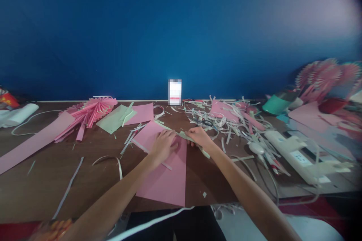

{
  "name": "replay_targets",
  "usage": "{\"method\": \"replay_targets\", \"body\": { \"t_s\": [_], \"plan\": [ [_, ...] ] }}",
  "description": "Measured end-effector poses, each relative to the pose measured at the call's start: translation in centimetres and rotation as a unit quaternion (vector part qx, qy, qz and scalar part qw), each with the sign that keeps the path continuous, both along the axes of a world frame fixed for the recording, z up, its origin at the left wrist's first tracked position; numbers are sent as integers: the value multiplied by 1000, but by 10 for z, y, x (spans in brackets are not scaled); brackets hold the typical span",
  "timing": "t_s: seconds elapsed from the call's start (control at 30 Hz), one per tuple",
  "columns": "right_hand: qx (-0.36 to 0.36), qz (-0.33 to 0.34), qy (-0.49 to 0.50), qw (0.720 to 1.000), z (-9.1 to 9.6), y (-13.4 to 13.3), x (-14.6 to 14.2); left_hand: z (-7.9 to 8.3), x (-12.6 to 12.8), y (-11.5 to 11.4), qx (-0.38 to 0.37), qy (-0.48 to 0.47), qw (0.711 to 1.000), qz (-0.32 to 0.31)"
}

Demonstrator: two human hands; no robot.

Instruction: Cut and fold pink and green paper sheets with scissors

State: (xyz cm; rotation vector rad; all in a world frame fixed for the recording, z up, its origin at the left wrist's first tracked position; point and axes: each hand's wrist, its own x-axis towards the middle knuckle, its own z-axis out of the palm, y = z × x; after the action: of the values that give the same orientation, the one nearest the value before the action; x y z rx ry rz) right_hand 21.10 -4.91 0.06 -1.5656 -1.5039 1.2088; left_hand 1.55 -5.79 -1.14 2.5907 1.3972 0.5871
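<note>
From the person's head, above the near edge of the dark brown wood-grained table (pixel 93 180), one wide camera is looking forward and down, with both forearms reaching in from the bottom border and the bare left hand (pixel 163 145) and bare right hand (pixel 199 135) showing fairly near, just below the picture's middle. It is facing the plain deep-blue wall (pixel 141 37) almost squarely, the wall filling roughly the upper half, and is spanning sideways from the white roll (pixel 21 115) at far left to the pink pleated paper rosettes (pixel 325 79) at far right.
</note>
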Motion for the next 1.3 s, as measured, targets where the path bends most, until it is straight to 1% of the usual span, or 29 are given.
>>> {"method": "replay_targets", "body": {
  "t_s": [0.2,0.43,0.73,0.9,1.1,1.3],
  "plan": [
    [-4,10,-7,1000,-5,3,2,1,0,-1,-1,-1,1000,3],
    [4,6,-25,1000,-1,2,1,-1,0,-1,7,-1,1000,6],
    [1,-2,-22,1000,-1,3,0,2,1,-2,-1,11,1000,9],
    [-3,-2,-19,1000,-4,4,0,1,1,-4,14,30,999,-2],
    [-5,-2,-19,1000,-3,3,0,2,1,-5,20,32,999,-3],
    [-6,-1,-46,999,-5,5,0,4,3,-7,35,47,998,-3]
  ]
}}
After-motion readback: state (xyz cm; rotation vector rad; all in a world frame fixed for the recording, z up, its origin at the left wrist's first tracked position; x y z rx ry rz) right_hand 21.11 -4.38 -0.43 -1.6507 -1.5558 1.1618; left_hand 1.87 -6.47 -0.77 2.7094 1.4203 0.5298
